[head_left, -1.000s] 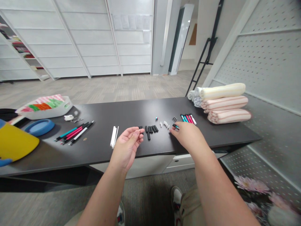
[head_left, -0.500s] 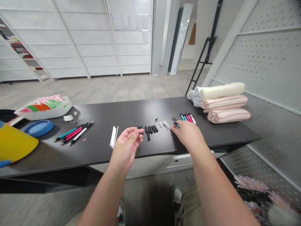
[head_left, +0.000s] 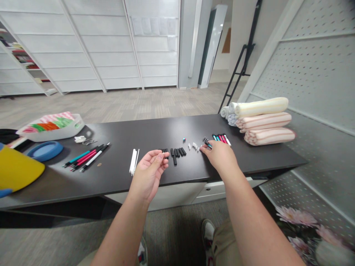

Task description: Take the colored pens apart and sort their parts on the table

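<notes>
My left hand [head_left: 148, 171] is closed in a pinch, palm turned up, with a small white piece [head_left: 163, 153] showing at the fingertips. Behind those fingers lie short black tubes, and more black tubes [head_left: 178, 152] sit to the right. Low over the table, my right hand [head_left: 223, 157] pinches a short dark pen part [head_left: 208, 145]. Its fingertips are beside small white pieces [head_left: 195, 146] and tiny silver-grey parts [head_left: 205, 139]. Beyond that hand are coloured pen barrels [head_left: 222, 138] in a row. A small blue-and-red piece [head_left: 184, 140] lies farther back.
Thin white sticks [head_left: 134, 161] lie left of my left hand. Farther left are several pens [head_left: 87, 157], a blue ring-shaped object [head_left: 46, 150], a yellow object [head_left: 20, 166] and a white basket [head_left: 55, 133]. Rolled towels [head_left: 266, 122] are stacked at the right of the black table [head_left: 158, 129].
My right hand has shifted slightly left, and the dark part in its fingers has tilted a little. My left hand keeps almost the same pose.
</notes>
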Demonstrator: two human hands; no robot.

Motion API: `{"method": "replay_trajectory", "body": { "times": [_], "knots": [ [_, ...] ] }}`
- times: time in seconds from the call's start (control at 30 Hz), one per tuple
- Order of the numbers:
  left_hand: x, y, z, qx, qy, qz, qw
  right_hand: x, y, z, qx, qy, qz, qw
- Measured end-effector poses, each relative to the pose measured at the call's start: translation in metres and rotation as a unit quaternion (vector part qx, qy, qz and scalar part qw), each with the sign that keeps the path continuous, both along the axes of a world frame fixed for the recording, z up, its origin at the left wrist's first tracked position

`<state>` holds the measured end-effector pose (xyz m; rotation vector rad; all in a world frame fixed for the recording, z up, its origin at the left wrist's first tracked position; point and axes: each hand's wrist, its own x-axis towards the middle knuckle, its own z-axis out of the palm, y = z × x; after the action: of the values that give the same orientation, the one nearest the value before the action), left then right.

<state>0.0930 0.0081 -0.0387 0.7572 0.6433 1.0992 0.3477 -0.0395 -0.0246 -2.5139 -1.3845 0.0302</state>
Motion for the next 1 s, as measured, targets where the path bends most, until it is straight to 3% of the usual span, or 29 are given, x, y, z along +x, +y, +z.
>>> {"method": "replay_trajectory", "body": {
  "times": [0.8,0.9,1.0],
  "knots": [
    [-0.001,-0.001,0.001,0.001,0.006,-0.004,1.0,0.01,0.021,-0.005,0.06,0.076,0.062,0.993],
    [-0.001,0.0,0.0,0.004,0.007,-0.007,1.0,0.011,0.019,-0.004,0.108,0.09,0.054,0.989],
    [-0.001,0.0,0.0,0.008,0.009,-0.008,1.0,0.003,0.014,0.001,0.21,0.104,0.017,0.972]
  ]
}}
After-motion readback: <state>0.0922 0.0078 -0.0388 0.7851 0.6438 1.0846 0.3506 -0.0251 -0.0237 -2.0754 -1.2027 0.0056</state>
